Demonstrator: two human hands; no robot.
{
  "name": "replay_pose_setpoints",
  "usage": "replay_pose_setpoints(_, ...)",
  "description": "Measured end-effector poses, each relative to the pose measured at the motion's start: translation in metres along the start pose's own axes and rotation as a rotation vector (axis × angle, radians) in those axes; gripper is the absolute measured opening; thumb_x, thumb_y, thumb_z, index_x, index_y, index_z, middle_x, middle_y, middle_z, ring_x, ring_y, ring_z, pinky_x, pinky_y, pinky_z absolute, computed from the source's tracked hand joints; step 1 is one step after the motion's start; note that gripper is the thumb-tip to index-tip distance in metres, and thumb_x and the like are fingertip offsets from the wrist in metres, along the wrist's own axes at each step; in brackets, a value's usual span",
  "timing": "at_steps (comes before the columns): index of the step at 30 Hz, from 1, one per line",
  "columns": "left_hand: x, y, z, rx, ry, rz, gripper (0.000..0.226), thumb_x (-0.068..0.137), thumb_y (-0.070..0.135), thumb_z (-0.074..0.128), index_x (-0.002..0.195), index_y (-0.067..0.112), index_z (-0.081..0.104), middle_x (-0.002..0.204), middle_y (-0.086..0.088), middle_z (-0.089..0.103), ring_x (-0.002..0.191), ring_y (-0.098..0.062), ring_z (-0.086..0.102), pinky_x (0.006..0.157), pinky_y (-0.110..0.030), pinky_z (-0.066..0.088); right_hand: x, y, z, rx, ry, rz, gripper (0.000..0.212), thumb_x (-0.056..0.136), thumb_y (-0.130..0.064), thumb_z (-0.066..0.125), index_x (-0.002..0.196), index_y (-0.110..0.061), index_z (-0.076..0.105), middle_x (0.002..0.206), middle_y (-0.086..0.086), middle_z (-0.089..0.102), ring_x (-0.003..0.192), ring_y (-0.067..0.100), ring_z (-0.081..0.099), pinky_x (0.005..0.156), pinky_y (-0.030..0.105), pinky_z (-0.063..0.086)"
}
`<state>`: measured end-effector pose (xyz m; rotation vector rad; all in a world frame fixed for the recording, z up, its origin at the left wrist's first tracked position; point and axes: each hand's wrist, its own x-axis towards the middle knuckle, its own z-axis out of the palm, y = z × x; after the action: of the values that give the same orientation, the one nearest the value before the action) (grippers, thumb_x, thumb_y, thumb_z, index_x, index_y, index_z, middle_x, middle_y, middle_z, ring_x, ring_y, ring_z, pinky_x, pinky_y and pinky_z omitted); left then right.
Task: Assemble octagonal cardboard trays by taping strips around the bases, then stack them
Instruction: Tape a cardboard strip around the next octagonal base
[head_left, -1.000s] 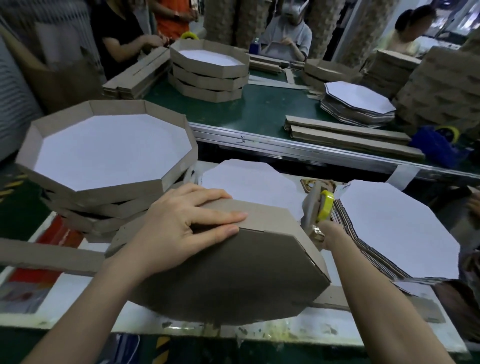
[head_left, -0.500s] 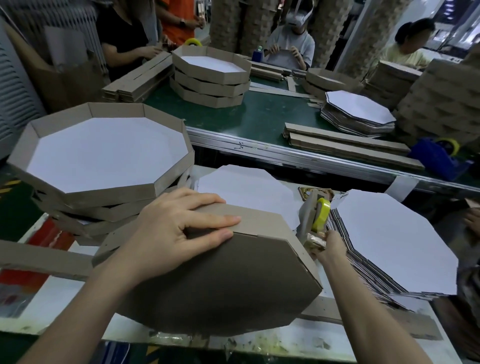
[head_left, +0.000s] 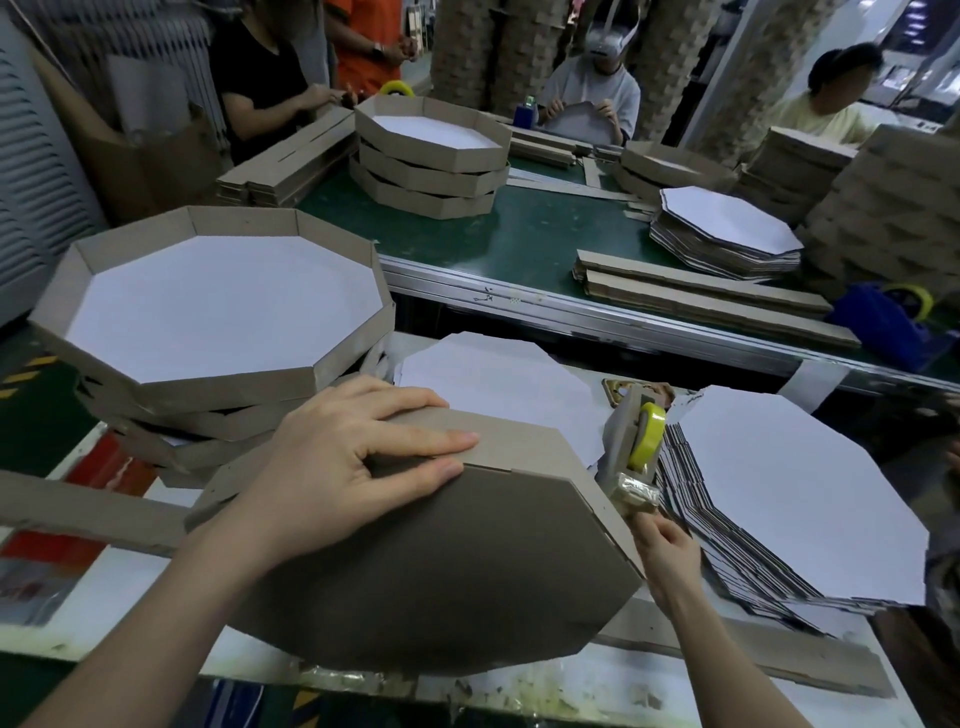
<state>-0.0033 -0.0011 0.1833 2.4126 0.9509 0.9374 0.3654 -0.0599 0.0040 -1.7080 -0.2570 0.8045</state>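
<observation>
Lower along the rim than a second ago runs the yellow-roll tape dispenser (head_left: 631, 457). Finished brown octagonal cardboard trays (head_left: 228, 395) stand stacked; left grip (head_left: 353, 467), fingers flat, steadies the upturned brown tray (head_left: 441, 571) on the white worktop (head_left: 114, 592); right grip (head_left: 667, 545) clamps the dispenser; white flat bases (head_left: 805, 509) wait, many left.

Brown cardbd tray (head_left: 431, 571), white bases (head_left: 800, 493), yellow tape roll (head_left: 647, 434), green belt (head_left: 540, 244)

Green belt (head_left: 545, 244), perhaps a conveyor
</observation>
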Motion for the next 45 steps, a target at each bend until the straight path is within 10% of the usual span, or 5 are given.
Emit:
replay_pose_setpoints(12, -0.010, -0.003, -0.007, 0.107, -0.021, 0.014, 0.034, 0.089, 0.056, 0.043, 0.116, 0.050, 0.062, 0.127, 0.016, 0.060, 0.116, -0.010, 0.052, 0.094, -0.029, 0.037, -0.034, -0.061, 0.040, -0.558, -0.211, -0.200, 0.040, 0.090, -0.012, 0.070, 0.130, -0.009, 0.062, 0.103, 0.008, 0.068, 0.067, 0.007, 0.062, 0.049, 0.013, 0.046)
replay_pose_setpoints(15, -0.015, -0.001, -0.009, 0.117, -0.027, 0.009, 0.037, 0.089, 0.057, 0.041, 0.117, 0.047, 0.063, 0.131, 0.013, 0.059, 0.120, -0.011, 0.052, 0.097, -0.030, 0.035, -0.057, -0.100, 0.060, -0.453, -0.317, -0.248, 0.079, 0.090, -0.013, 0.071, 0.154, -0.024, 0.026, 0.103, 0.004, 0.064, 0.051, 0.002, 0.060, 0.047, 0.019, 0.047)
replay_pose_setpoints(22, -0.020, 0.001, -0.013, 0.142, -0.092, 0.029, 0.047, 0.091, 0.060, 0.033, 0.127, 0.045, 0.058, 0.133, 0.013, 0.057, 0.122, -0.010, 0.048, 0.100, -0.029, 0.033, -0.133, -0.173, 0.091, 0.029, -0.485, -0.235, 0.016, 0.089, 0.003, 0.060, 0.099, -0.006, 0.068, 0.094, 0.010, 0.076, 0.041, 0.007, 0.030, 0.039, 0.016, 0.035)
replay_pose_setpoints(27, -0.024, -0.003, -0.015, 0.184, -0.125, 0.029, 0.058, 0.095, 0.057, 0.034, 0.149, 0.038, 0.027, 0.140, 0.014, 0.049, 0.128, -0.006, 0.037, 0.096, -0.020, 0.023, -0.189, -0.187, 0.091, 0.243, -0.690, -0.053, 0.036, 0.093, 0.004, 0.046, 0.080, -0.004, 0.078, 0.105, 0.009, 0.074, 0.033, 0.003, 0.024, 0.032, 0.009, 0.027)
replay_pose_setpoints(45, -0.028, -0.006, -0.020, 0.058, -0.162, 0.072, 0.069, 0.098, 0.037, 0.048, 0.153, 0.036, 0.006, 0.137, 0.011, 0.049, 0.128, -0.016, 0.038, 0.109, -0.040, 0.029, -0.282, -0.132, 0.075, 0.421, -0.794, 0.181, 0.037, 0.086, 0.006, 0.034, 0.108, 0.009, 0.064, 0.114, 0.017, 0.071, 0.027, 0.003, 0.025, 0.029, 0.007, 0.025)
